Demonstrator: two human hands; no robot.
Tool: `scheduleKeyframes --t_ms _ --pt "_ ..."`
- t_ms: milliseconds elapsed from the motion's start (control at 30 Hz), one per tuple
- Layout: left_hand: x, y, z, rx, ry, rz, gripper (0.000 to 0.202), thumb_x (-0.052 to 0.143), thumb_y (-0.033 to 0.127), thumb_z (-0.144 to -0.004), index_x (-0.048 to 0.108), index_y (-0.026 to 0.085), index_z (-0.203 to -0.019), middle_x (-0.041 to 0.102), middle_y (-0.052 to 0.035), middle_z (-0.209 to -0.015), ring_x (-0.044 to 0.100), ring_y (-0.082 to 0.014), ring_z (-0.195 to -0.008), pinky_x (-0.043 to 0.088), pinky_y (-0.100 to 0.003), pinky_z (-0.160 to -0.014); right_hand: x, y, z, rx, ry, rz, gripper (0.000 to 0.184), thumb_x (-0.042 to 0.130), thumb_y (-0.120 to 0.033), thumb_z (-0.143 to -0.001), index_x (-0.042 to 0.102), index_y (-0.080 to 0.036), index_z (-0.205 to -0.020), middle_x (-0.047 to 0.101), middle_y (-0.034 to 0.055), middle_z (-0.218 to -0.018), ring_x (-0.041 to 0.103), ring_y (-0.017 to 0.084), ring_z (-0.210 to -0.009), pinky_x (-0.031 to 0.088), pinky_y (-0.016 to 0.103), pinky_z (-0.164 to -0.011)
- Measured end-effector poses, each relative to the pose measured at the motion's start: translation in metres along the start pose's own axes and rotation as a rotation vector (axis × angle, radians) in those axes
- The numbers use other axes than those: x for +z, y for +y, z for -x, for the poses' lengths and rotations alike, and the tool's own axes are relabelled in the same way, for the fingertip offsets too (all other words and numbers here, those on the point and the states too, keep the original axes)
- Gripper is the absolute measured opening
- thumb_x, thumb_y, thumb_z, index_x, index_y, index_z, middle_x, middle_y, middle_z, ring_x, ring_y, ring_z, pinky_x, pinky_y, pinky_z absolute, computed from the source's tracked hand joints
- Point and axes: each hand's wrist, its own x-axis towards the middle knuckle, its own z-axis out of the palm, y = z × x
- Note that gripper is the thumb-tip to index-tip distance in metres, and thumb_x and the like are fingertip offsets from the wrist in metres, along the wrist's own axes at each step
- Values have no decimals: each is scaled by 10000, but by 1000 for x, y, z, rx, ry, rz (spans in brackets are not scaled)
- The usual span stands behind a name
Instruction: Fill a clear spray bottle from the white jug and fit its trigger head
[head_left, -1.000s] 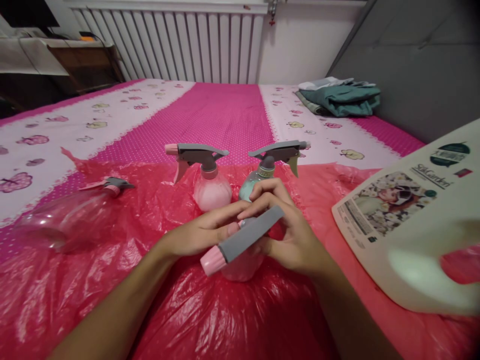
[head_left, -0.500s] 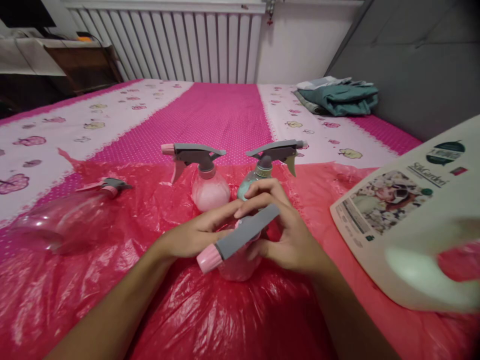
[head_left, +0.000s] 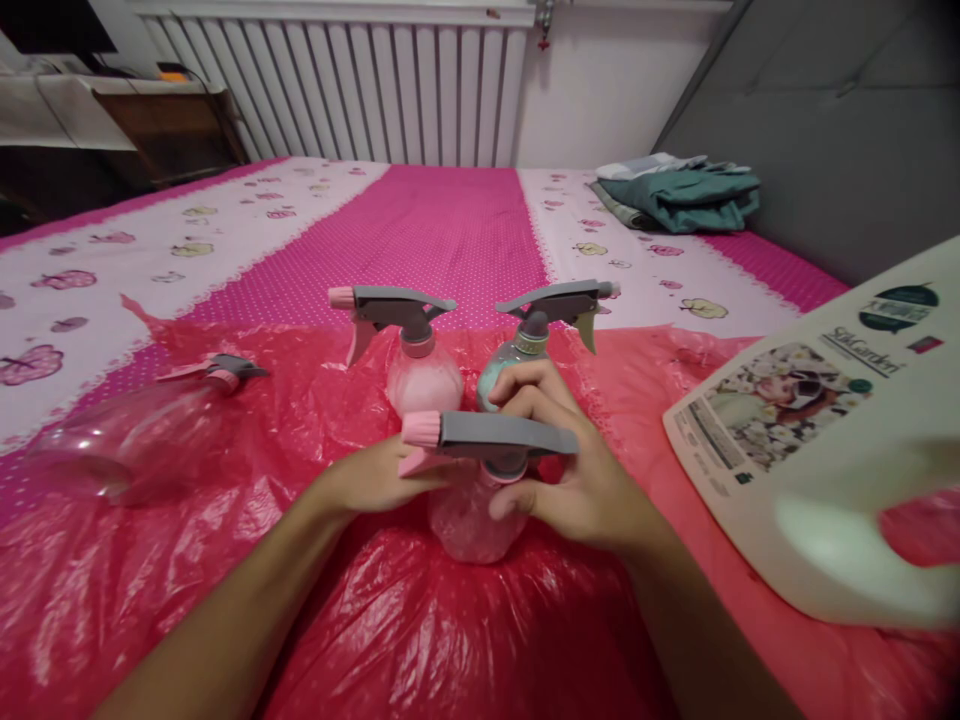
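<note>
1. Right hand point(head_left: 581, 490): partly closed at the neck of the near spray bottle point(head_left: 472, 525), thumb on its shoulder, two fingers bent beyond the spray head point(head_left: 495, 435).
2. Left hand point(head_left: 375, 480): reaches in behind the nozzle point(head_left: 421, 428). Fingers mostly hidden; can't tell how far open or what it grips.
3. Step, best read: turning or seating the spray head. Any next turn would call for a fixed bottle body and a square collar.
4. Pose: forearms in from 7 and 5 o'clock, hands meeting at the near spray bottle, roughly upright mid-view on the red plastic sheet point(head_left: 375, 640), nozzle toward 9.
5. Around it: pink spray bottle point(head_left: 425, 385) at 11, teal spray bottle point(head_left: 495, 372) just past 12, both upright and near.
6. Farther: clear bottle point(head_left: 142, 435) lying at 9–10, pale jug point(head_left: 795, 520) at 3, folded cloth point(head_left: 675, 200) at 1–2 on the bedspread point(head_left: 457, 230).
</note>
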Motion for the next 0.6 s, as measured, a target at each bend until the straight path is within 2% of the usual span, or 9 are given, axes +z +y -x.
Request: scheduleKeyframes --t_ms 167,267,367,467,600 --pt "4 4 -9 -1 -71 70 502 606 597 -1012 708 194 -1294 749 -102 -1226 657 -326 -1252 551 -472 -1101 1 0 0 13 -11 -8 364 903 -473 -795 658 -246 -939 536 46 -1144 591 227 -1153 533 439 -1053" --pt "6 11 -15 -16 -75 78 574 623 668 -978 707 197 -1296 737 -102 -1224 656 -317 -1252 548 -466 -1095 1 -1 0 29 -13 -10 371 915 -462 -782 658 -251 -946 542 46 -1160 588 234 -1189 520 454 -1087" --pt "7 15 -16 -28 -66 60 564 612 665 -987 708 213 -1311 739 -95 -1239 632 -315 -1303 515 -478 -1138 -1 -1 0 33 -31 -29 390 905 -507 -781 691 -262 -998 540 51 -1190 581 244 -1221 490 473 -1140" --pt "7 14 -13 -49 -54 89 565 614 661 -989 714 209 -1313 734 -105 -1303 631 -324 -1322 486 -494 -1171 -4 -1 2 51 -74 -62 373 836 -563 -839 740 -280 -1062 517 68 -1292 542 262 -1302 423 489 -1214" --pt "7 12 -11 -68 -40 130 545 617 656 -992 735 212 -1283 740 -105 -1320 651 -316 -1301 490 -480 -1163 -6 1 4 65 -90 -118 291 774 -528 -911 764 -301 -1093 497 67 -1381 506 267 -1357 382 487 -1246"
